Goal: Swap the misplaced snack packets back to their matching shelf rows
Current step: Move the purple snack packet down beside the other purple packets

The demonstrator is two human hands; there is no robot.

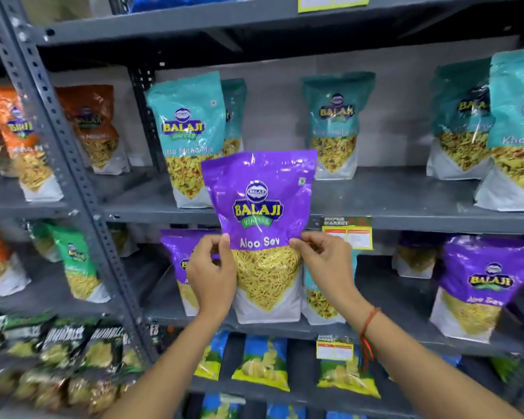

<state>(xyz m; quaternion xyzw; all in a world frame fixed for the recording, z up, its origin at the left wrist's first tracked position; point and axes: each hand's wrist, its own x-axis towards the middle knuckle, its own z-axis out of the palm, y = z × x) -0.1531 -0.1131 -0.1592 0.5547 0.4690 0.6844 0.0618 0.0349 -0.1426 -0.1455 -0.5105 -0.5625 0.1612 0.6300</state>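
I hold a purple Aloo Sev packet upright in front of the shelves. My left hand pinches its left edge and my right hand pinches its right edge. The upper shelf carries teal Khatta Mitha Mix packets. The lower shelf carries purple Aloo Sev packets, one partly hidden behind my left hand. A teal packet stands on this lower shelf, partly hidden behind the held packet and my right hand.
A grey perforated upright divides the racks. Orange packets and green packets fill the left rack. Blue-and-yellow chip bags sit on the shelf below. Price tags hang on the shelf edges.
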